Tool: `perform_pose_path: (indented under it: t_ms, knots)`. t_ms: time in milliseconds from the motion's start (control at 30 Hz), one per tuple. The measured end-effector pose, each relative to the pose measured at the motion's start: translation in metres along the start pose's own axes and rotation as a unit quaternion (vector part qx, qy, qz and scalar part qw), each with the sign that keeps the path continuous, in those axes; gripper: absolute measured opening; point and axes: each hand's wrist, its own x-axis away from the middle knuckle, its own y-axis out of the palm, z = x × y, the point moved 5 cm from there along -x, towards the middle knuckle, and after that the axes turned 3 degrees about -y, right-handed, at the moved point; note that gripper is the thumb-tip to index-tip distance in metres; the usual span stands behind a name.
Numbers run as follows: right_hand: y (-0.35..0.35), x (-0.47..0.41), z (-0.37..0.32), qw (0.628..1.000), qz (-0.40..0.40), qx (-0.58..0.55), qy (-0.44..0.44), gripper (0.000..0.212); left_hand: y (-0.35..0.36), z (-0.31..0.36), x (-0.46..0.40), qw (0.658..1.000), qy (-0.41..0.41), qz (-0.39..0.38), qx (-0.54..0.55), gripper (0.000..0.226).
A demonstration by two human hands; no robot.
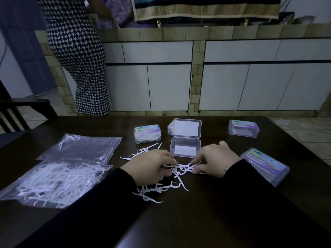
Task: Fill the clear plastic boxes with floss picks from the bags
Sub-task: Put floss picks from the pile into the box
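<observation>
Both hands work a small bunch of floss picks [182, 168] on the dark surface [206, 212], the left hand [150, 165] and right hand [214, 161] each with its grip pinched closed on the bunch from opposite ends. Just beyond them sits an open clear box [185, 149], lid raised, with closed boxes to its left [147, 133] and right [244, 128], and another near the right wrist [265, 166]. More loose picks [152, 191] lie scattered under the left wrist, beside a bag of picks [53, 181] at left.

Dim room, dark wooden table [197, 221] at 6 o'clock, tiled counter [197, 33] with white cabinet doors [168, 86] at 12 o'clock, dark chair [16, 111] at 9 o'clock, pale floor tiles [308, 133] at 3 o'clock, perhaps a door [23, 42] at 10 o'clock, a person in a houndstooth dress [78, 56] at 11 o'clock.
</observation>
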Motion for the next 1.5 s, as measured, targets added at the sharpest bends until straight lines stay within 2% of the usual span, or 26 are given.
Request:
perform_pose_path:
  t_ms: [200,300,433,500,567,633,700,733,867,933,1133,1333,1500]
  knots:
    - [-0.001,0.001,-0.016,0.995,0.057,0.083,-0.011,0.022,-0.008,-0.005,0.001,0.999,-0.016,0.016,-0.047,0.025]
    - [0.004,-0.001,-0.022,0.992,0.053,0.111,-0.004,0.022,-0.009,-0.006,0.002,0.999,-0.024,0.019,-0.045,0.024]
    - [0.005,-0.001,-0.019,0.996,0.058,0.066,-0.002,0.022,-0.01,-0.007,0.002,0.999,-0.031,0.009,-0.041,0.026]
    - [0.006,0.0,-0.02,0.997,0.07,0.027,-0.011,0.033,-0.011,-0.008,0.002,0.998,-0.03,0.002,-0.052,0.028]
    - [0.009,0.001,-0.024,0.998,0.064,0.013,-0.015,0.057,-0.013,-0.01,0.003,0.998,-0.029,-0.003,-0.06,0.025]
    - [0.01,0.002,-0.029,0.998,0.06,0.016,-0.02,0.075,-0.015,-0.012,0.004,0.997,-0.034,-0.002,-0.066,0.023]
    - [0.01,0.002,-0.033,0.998,0.046,0.033,-0.023,0.084,-0.017,-0.013,0.005,0.996,-0.04,-0.005,-0.073,0.022]
    - [0.01,0.001,-0.034,0.998,0.042,0.035,-0.022,0.081,-0.018,-0.014,0.005,0.996,-0.043,-0.008,-0.076,0.022]
    - [0.005,0.0,-0.04,0.997,0.063,0.024,-0.023,0.037,-0.021,-0.013,0.006,0.995,-0.061,-0.014,-0.081,0.02]
    - [0.007,-0.002,-0.041,0.998,0.061,0.028,-0.02,0.03,-0.021,-0.014,0.006,0.994,-0.067,-0.012,-0.085,0.019]
    - [0.014,-0.009,-0.042,0.996,0.036,0.08,-0.01,0.029,-0.015,-0.021,0.005,0.991,-0.095,-0.02,-0.093,0.017]
    - [0.012,-0.002,-0.049,0.979,0.068,0.185,-0.051,0.025,-0.016,-0.017,0.002,0.988,-0.085,0.03,-0.125,0.02]
    - [0.014,0.002,-0.046,0.988,0.06,0.13,-0.05,0.03,-0.013,-0.021,-0.001,0.985,-0.091,0.068,-0.132,0.02]
